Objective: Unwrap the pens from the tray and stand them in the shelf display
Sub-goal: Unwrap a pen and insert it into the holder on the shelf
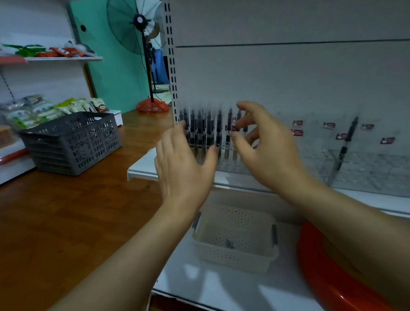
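Both bare hands are raised in front of the clear plastic shelf display [376, 169] on the white metal shelf [143, 168]. The left hand [184, 165] is flat with its fingers straight, spread and released, the fingertips reaching the row of black-capped pens with silvery barrels [206, 129] standing upright at the display's left end. Whether the fingertips actually touch the pens is hard to say — that area is motion-blurred. The right hand [266, 150] hangs just right of the same row, fingers loosely bent; thumb and forefinger sit close together beside the rightmost pens and a small red label, but I cannot tell if they pinch anything.

One more black pen [345, 144] leans tilted in the display well to the right, apart from the row. Small red-and-white label stickers [329, 125] dot the display's front wall.

Below, on the lower white shelf, sits the cream perforated plastic tray [236, 243] with dark handles — only a small grey scrap shows on its floor. A red plastic rim [326, 267] curves at lower right. At left, a grey slotted plastic crate [74, 142] stands on the brown wooden floor, with packaged goods on shelves behind it and a black pedestal fan [139, 24] farther back
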`<action>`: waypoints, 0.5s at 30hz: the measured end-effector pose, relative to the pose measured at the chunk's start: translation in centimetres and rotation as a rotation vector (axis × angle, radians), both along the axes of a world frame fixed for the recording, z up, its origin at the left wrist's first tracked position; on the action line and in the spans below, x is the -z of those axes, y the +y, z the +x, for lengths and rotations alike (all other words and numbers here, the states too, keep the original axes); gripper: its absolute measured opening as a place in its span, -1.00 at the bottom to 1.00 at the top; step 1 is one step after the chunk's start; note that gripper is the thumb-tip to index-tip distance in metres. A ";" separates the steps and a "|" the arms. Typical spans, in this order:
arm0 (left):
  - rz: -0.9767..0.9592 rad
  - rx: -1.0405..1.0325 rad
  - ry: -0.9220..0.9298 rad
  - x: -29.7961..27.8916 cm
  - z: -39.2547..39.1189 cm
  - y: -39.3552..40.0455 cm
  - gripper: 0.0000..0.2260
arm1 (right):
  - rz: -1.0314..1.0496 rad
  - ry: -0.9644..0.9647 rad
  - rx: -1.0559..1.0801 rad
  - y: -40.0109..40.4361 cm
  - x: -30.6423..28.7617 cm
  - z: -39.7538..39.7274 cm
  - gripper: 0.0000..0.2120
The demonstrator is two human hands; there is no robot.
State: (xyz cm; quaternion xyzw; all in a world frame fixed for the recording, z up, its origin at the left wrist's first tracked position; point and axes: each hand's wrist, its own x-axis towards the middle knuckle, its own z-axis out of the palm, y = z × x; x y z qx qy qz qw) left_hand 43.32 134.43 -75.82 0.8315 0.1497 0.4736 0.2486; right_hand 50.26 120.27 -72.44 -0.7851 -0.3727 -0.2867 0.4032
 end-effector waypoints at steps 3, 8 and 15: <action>0.040 0.156 -0.058 1.7 -1.4 -1.9 -0.59 | 0.064 -0.017 -0.025 -1.7 1.9 -1.7 -0.59; -0.018 0.363 0.025 6.9 -3.2 -4.9 -0.84 | 0.134 0.021 -0.040 -5.6 7.6 -4.8 -0.75; -0.019 0.605 0.498 17.0 -6.1 -7.5 -0.85 | -0.213 0.285 -0.032 -11.8 20.6 -8.1 -0.79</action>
